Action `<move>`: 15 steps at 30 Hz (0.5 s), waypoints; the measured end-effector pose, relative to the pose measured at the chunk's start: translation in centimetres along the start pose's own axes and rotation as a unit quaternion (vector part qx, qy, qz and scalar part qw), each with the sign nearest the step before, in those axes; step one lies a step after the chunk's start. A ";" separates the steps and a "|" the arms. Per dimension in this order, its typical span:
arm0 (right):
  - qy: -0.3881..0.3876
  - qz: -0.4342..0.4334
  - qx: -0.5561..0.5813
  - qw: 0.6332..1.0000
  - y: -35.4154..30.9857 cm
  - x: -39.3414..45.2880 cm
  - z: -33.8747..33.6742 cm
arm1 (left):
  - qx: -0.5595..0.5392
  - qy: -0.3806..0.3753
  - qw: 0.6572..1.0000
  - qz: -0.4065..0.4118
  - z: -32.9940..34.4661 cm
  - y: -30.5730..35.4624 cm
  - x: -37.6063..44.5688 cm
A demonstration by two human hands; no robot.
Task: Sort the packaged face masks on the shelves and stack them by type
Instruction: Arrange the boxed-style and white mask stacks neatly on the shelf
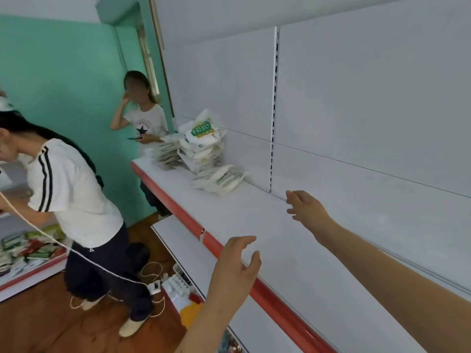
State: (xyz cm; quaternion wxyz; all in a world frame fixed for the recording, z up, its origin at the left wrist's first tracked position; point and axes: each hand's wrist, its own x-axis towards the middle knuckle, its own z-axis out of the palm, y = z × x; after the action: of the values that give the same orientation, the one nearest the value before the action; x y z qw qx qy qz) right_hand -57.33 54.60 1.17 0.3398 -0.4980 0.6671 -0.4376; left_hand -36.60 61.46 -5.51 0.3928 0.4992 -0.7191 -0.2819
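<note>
White packaged face masks stand in piles at the far left end of the white shelf (pixel 254 225). A tall stack (pixel 202 146) carries a pack with green lettering on top. A lower stack (pixel 168 154) sits to its left, and a short pile (pixel 220 179) lies in front to the right. My right hand (pixel 304 205) hovers over the shelf near the back panel, fingers relaxed and holding nothing. My left hand (pixel 237 266) hangs above the shelf's red front edge, fingers loosely spread, holding nothing. Both hands are well short of the piles.
A red strip (pixel 178 207) edges the shelf; a lower shelf (pixel 183 240) sits beneath. A person in a white striped shirt (pixel 68 189) bends over at left beside another shelf with mixed packs (pixel 30 245). A second person (pixel 142 118) stands behind the piles. Cables (pixel 150 273) lie on the wooden floor.
</note>
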 end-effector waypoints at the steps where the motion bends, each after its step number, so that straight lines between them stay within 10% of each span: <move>1: -0.004 0.014 0.014 1.000 -0.1 1.9 1.4 | 0.004 0.005 1.000 -0.002 -0.8 -1.3 1.5; 15: -0.032 0.130 0.049 0.990 -3.8 23.0 17.6 | 0.128 0.025 0.991 -0.025 -8.6 -13.0 28.4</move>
State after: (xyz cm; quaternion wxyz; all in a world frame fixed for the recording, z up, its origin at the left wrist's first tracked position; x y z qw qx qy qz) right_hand -46.60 27.66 -2.56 0.4385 -0.4036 0.6927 -0.4061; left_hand -28.36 30.24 -3.32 0.3368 0.5698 -0.7265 -0.1849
